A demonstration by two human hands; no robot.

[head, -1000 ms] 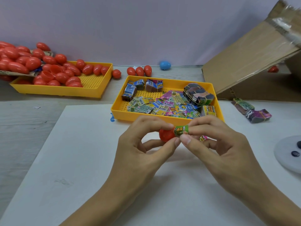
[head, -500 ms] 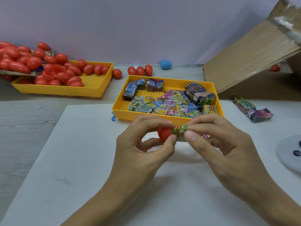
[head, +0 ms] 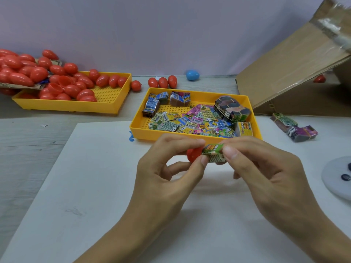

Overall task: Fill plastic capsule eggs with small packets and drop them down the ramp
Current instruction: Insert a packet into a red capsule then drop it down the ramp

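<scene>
Red plastic shows between the left hand (head: 167, 173)'s thumb and forefinger: a capsule half (head: 193, 154), pinched with its mouth turned right so the packet can go in sideways. Curled closed around a folded green packet (head: 212, 151), the right hand (head: 266, 175) has its fingertips at the packet's outer end, apparently feeding it into the shell. Both work just in front of the packet tray (head: 190, 136), keeping refills near, with the cardboard ramp (head: 288, 73) off to the right.
</scene>
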